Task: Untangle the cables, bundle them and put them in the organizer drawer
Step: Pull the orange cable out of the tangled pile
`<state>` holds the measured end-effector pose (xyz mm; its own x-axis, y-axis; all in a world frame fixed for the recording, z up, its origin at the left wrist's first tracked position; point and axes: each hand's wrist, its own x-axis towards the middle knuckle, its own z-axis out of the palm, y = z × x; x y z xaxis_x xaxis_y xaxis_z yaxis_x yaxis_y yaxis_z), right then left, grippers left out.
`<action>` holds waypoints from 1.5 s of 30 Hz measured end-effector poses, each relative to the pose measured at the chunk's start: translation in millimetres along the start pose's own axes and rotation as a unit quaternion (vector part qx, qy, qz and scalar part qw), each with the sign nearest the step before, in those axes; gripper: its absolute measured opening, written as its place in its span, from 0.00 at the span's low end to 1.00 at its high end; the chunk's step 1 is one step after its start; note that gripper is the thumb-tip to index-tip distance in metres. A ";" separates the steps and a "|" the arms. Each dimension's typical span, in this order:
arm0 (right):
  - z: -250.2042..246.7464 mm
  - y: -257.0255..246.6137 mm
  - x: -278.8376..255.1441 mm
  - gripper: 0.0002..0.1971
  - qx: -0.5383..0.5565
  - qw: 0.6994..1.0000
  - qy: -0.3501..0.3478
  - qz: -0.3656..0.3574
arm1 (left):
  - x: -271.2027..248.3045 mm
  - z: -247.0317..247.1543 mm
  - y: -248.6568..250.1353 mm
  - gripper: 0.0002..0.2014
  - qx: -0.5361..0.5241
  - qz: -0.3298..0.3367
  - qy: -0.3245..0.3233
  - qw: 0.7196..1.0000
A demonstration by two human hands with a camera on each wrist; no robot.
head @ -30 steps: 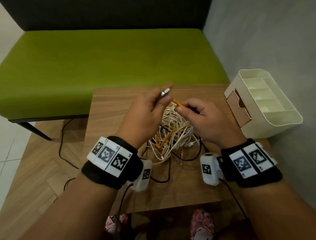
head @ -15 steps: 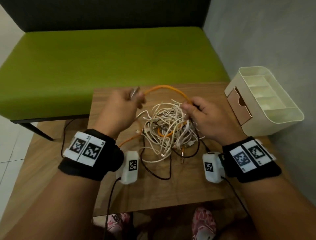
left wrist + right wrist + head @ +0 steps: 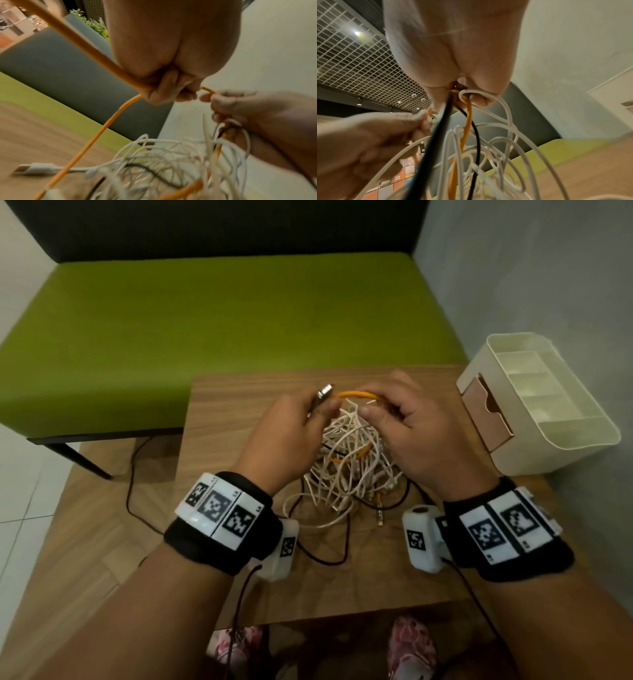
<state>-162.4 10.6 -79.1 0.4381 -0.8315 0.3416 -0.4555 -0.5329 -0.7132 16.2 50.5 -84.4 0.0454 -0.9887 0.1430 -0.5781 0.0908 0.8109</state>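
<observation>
I sat at a small wooden table [image 3: 239, 392] with a green bench [image 3: 222, 309] beyond it. Both my hands were raised over the middle of the table, close together, above a loose tangle of cables [image 3: 349, 460], mostly white with some black and orange strands.

My left hand [image 3: 291, 433] was closed around the orange cable [image 3: 356, 394], pinching it just behind its metal plug [image 3: 324, 392], which stuck out past my fingers toward the bench. My right hand [image 3: 411, 433] was curled around the same orange cable a little further along. Seen from the right wrist, a white loop [image 3: 488, 94] and a black cable [image 3: 476, 132] also passed through that grip, so my right hand held more than one strand.

Between my two hands the orange cable ran as a short, slightly arched span, its long axis left to right across the table. From my right hand it dropped straight down into the tangle, which lay directly below and slightly nearer to me than my grip. My left hand was nearer the free plug end; my right hand was nearer the knot. I judged that freeing the orange cable meant drawing it leftward, away from the pile.

The cream organizer [image 3: 561, 392] stood at the table's right edge, beside my right hand, its pinkish drawer [image 3: 479, 405] facing the cables. Nothing was bundled yet.
</observation>
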 end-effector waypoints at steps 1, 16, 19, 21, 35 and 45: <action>1.3 2.4 -0.3 0.08 -0.006 1.000 -0.002 0.008 | 1.3 -4.2 5.1 0.13 -0.049 0.013 0.029 0.998; 2.8 17.1 0.3 0.09 0.104 0.990 -0.035 0.087 | 3.4 -25.8 -15.4 0.09 0.001 -0.162 0.043 0.986; 3.8 25.6 -0.1 0.09 0.044 0.994 -0.057 0.079 | 4.2 -24.9 -11.5 0.14 -0.188 -0.130 0.092 0.969; 4.7 31.0 -0.7 0.10 0.010 0.993 -0.076 0.085 | 3.9 -27.9 -13.0 0.16 -0.302 -0.088 0.080 0.946; 2.3 7.3 -1.0 0.02 0.043 0.991 -0.094 0.081 | -2.1 -7.3 -0.3 0.15 -0.311 -0.046 -0.083 0.946; -0.3 30.8 0.7 0.05 -0.065 0.985 -0.105 0.118 | -9.0 -38.6 -2.2 0.18 -0.665 -0.069 -0.162 0.725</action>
<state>-176.4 -6.4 -100.6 0.4516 -0.8917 0.0316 -0.6536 -0.3547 -0.6686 48.5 63.8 -65.5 -0.2909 -0.9558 0.0422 0.7217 -0.1903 0.6656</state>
